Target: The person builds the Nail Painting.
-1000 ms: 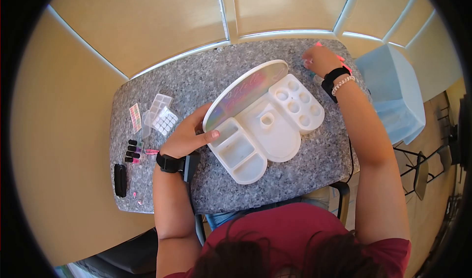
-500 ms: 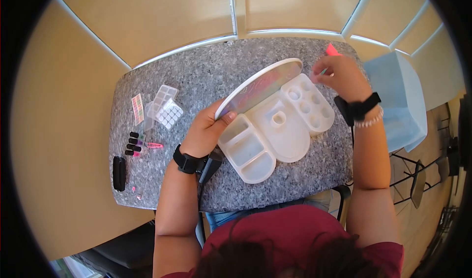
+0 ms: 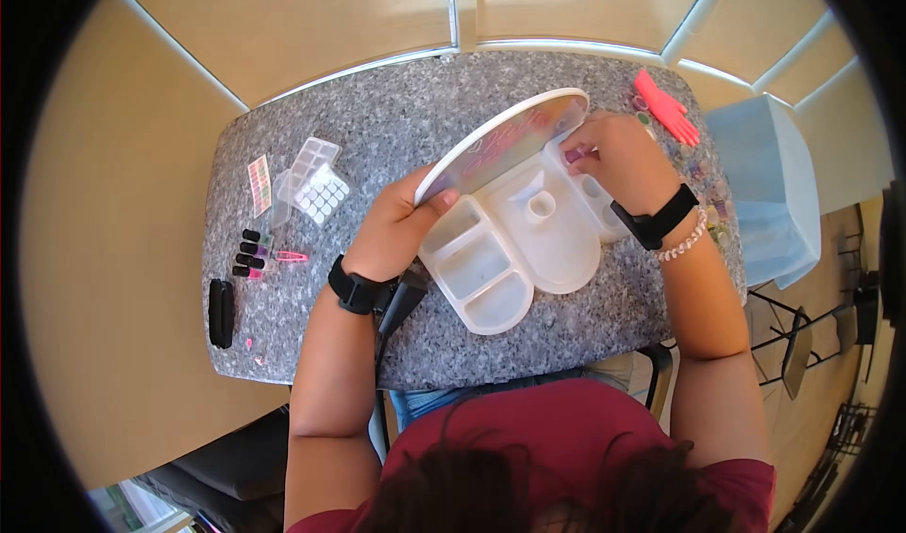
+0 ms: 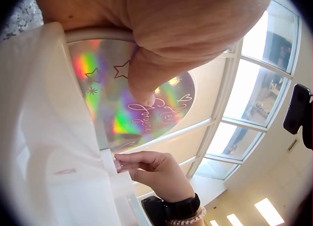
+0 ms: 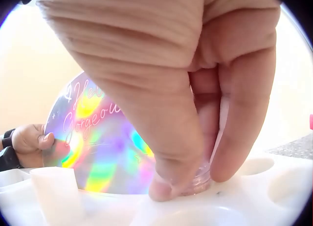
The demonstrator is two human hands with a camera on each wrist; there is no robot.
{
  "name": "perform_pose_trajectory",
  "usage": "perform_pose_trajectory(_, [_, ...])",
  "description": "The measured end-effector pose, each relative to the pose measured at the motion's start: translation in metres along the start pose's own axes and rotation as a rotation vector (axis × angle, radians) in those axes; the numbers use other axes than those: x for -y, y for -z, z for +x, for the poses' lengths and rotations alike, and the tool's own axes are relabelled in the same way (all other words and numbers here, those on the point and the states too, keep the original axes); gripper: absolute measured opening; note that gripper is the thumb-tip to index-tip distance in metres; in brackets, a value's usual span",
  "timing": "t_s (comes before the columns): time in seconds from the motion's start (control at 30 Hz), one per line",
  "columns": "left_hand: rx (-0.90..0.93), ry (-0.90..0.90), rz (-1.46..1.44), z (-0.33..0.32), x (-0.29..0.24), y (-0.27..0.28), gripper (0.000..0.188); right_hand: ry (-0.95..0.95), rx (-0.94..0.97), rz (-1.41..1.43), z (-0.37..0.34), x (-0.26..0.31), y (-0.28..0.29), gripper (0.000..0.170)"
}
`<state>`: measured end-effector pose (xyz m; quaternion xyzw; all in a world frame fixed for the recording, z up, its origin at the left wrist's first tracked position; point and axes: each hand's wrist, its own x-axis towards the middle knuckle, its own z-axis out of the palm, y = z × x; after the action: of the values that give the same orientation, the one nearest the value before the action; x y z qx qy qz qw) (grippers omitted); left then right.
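Observation:
A white plastic vanity organizer (image 3: 566, 259) stands on the table, with square compartments on its left and round wells on its right. Its upright rounded panel (image 3: 510, 141) has an iridescent face lettered "Hello Gorgeous" (image 5: 93, 116). My left hand (image 3: 392, 231) grips the panel's left end, thumb across its iridescent face. Over the round wells, my right hand (image 3: 628, 160) pinches a small clear jar (image 5: 198, 184) with pinkish contents between thumb and fingers. The jar is right at the well surface, partly hidden by the fingertips.
Small black-capped bottles (image 3: 250, 255), a pink hair clip (image 3: 292, 257), a black case (image 3: 221, 313), a clear compartment box (image 3: 314, 160) and a sticker sheet (image 3: 260, 186) lie left. Far right are a pink hand-shaped item (image 3: 668, 108) and several small jars (image 3: 713, 189), beside a blue-covered stand (image 3: 774, 193).
My right hand has come from the table's far right corner to the organizer's round wells, bringing the small jar. My left hand still grips the panel; the organizer has shifted slightly right in view.

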<state>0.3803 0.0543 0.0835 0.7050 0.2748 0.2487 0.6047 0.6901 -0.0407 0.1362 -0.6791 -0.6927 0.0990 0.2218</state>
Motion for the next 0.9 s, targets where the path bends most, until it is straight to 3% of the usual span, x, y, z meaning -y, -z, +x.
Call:
perform_pose_trajectory(0.23, [-0.008,0.013,0.026,-0.001,0.003,0.002,0.034,-0.025,0.059,-0.028,0.004,-0.011,0.014,0.024])
perform_pose_trajectory(0.3, [-0.004,0.005,0.032,-0.002,0.004,0.002,0.033,-0.154,0.131,0.23,0.009,-0.035,0.035,0.021])
perform_pose_trajectory(0.33, [-0.012,0.008,0.038,-0.001,0.004,0.002,0.033,-0.157,0.121,0.22,0.013,-0.056,0.044,0.021])
perform_pose_trajectory(0.47, [0.008,0.053,0.008,-0.001,0.003,0.002,0.033,-0.373,-0.058,-0.18,0.025,-0.147,0.04,0.02])
perform_pose_trajectory(0.6, [-0.014,0.046,0.001,-0.001,0.004,0.001,0.034,-0.588,-0.086,-0.484,0.035,-0.153,0.027,0.024])
perform_pose_trajectory(0.73, [0.004,0.063,-0.027,-0.003,0.007,0.002,0.035,-0.636,-0.174,-0.429,0.042,-0.158,0.015,0.026])
perform_pose_trajectory(0.9, [0.015,0.039,-0.034,-0.001,0.005,0.001,0.034,-0.621,-0.113,-0.442,0.049,-0.172,0.015,0.026])
